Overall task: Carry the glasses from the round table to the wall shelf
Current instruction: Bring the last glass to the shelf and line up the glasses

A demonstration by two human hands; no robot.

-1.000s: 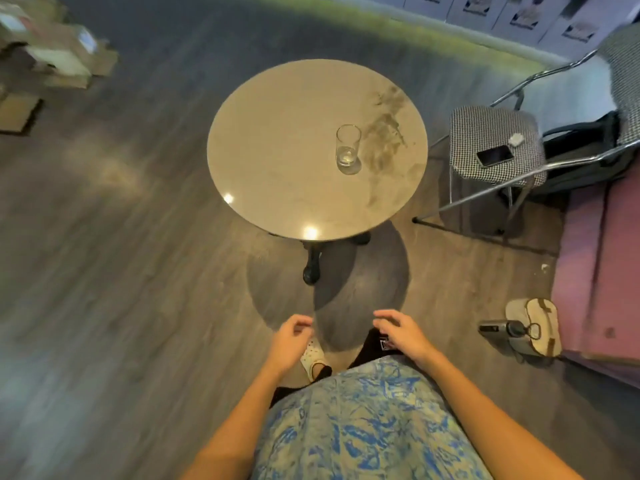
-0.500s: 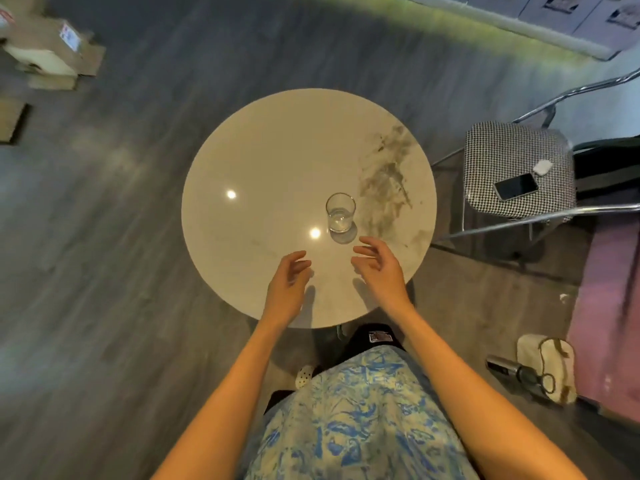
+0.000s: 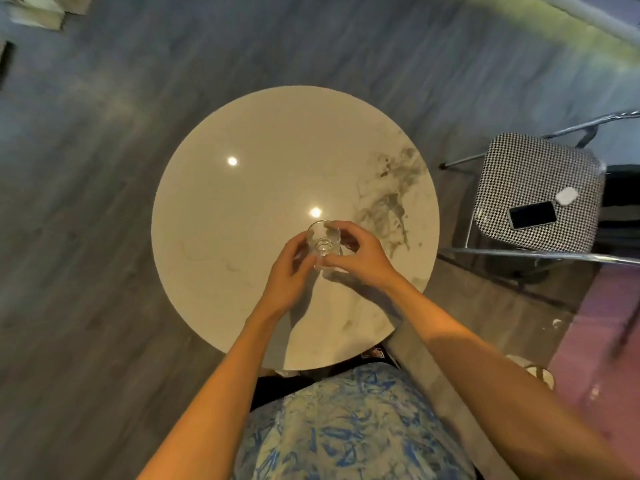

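One clear drinking glass [image 3: 323,239] stands upright near the middle of the round marble-topped table [image 3: 242,209]. My left hand [image 3: 289,271] curls around its left side. My right hand [image 3: 360,258] wraps it from the right, fingers over the far rim and thumb at the near side. Both hands touch the glass. I cannot tell whether its base is still on the tabletop. The wall shelf is not in view.
A houndstooth chair [image 3: 533,181] with a chrome frame stands right of the table, a black phone [image 3: 532,215] and a small white object [image 3: 567,195] on its seat. Pink bedding [image 3: 602,341] lies at the right edge. Cardboard boxes [image 3: 45,12] sit far left on the wooden floor.
I have stepped up to the table. Both hands reached forward from in front of my body and closed around the glass from either side.
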